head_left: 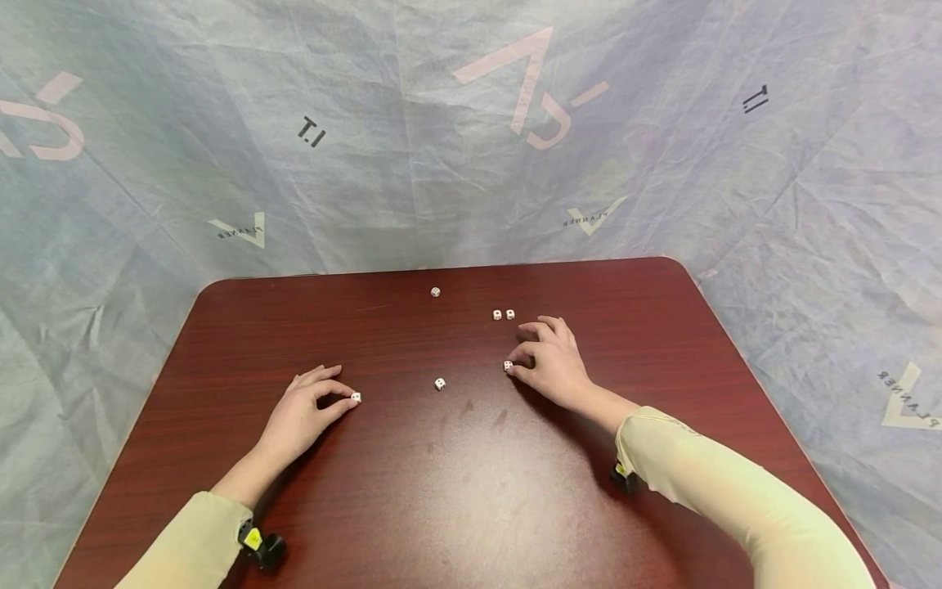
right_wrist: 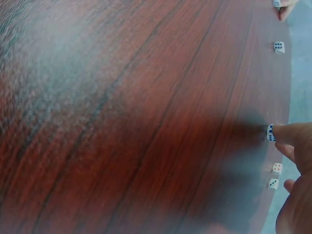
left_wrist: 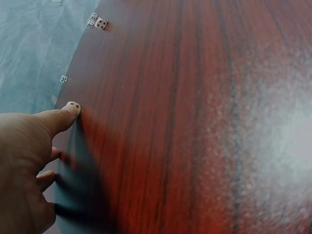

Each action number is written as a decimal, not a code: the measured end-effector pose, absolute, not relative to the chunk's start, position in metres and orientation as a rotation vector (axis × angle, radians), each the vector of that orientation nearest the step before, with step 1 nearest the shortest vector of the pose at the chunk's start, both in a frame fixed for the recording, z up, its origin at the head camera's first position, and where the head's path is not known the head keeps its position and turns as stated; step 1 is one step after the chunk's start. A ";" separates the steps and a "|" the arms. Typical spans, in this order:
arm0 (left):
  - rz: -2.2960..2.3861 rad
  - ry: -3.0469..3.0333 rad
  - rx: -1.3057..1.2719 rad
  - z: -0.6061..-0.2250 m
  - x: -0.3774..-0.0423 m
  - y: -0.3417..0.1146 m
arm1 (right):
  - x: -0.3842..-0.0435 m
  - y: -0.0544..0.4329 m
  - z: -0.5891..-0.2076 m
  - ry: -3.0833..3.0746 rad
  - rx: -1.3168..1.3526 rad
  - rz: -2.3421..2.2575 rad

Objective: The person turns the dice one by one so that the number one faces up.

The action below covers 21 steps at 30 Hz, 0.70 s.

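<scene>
On the left of the table, my left hand (head_left: 298, 413) pinches a small white die (head_left: 356, 397) between thumb and forefinger, low over the surface. Red pips show on this die (left_wrist: 74, 106) in the left wrist view. Right of the middle, my right hand (head_left: 552, 364) pinches another white die (head_left: 508, 366) by thumb and index fingertip; blue pips show on that die (right_wrist: 271, 132) in the right wrist view. Between the hands lies a single die (head_left: 440, 384). Two dice (head_left: 504, 314) sit side by side just beyond the right hand's fingers.
One more die (head_left: 436, 292) lies near the far edge of the dark red wooden table (head_left: 353, 327). A printed grey cloth (head_left: 412, 147) hangs behind the table and along both sides. Black wrist devices (head_left: 263, 548) show at both sleeves.
</scene>
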<state>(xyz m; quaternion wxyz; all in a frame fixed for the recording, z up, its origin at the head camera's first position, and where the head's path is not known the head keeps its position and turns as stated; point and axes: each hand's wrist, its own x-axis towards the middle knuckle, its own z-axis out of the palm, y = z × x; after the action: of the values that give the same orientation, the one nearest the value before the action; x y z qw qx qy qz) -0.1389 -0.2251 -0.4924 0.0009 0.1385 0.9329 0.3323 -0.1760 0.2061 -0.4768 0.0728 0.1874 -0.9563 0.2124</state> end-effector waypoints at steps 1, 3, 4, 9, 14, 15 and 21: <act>1.043 2.929 0.435 -0.492 -0.139 -0.225 | -0.176 0.206 -0.477 -2.872 0.564 0.635; 1.044 2.929 0.435 -0.493 -0.139 -0.225 | -0.176 0.206 -0.477 -2.874 0.565 0.627; 1.043 2.929 0.435 -0.493 -0.139 -0.225 | -0.176 0.206 -0.478 -2.875 0.566 0.625; 1.046 2.928 0.434 -0.494 -0.139 -0.226 | -0.176 0.206 -0.478 -2.877 0.568 0.628; 1.048 2.935 0.430 -0.495 -0.139 -0.226 | -0.176 0.206 -0.477 -2.883 0.565 0.631; 1.048 2.938 0.430 -0.495 -0.139 -0.225 | -0.176 0.206 -0.477 -2.886 0.563 0.631; 1.048 2.943 0.431 -0.496 -0.139 -0.226 | -0.176 0.206 -0.477 -2.874 0.571 0.614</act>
<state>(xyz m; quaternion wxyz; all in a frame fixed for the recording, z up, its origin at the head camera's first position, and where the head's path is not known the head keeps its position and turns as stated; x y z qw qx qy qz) -0.1393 -0.2256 -0.4963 -0.0063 0.1368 0.9332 0.3324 -0.1764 0.2055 -0.4768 0.0739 0.1903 -0.9573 0.2046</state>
